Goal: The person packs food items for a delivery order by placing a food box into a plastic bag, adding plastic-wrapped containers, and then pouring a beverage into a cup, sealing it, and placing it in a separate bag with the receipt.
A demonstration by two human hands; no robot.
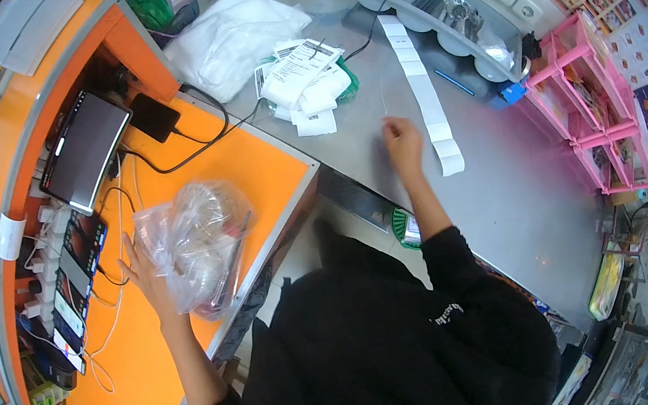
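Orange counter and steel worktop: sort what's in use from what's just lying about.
In use:
- clear plastic bag, under the left hand
- label strip, beside the right hand

Lying about:
- tablet
- receipts
- pink rack
- white bag

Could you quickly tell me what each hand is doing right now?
Left hand: open, against the clear plastic bag.
Right hand: fingers curled above the steel counter; grip cannot be told.
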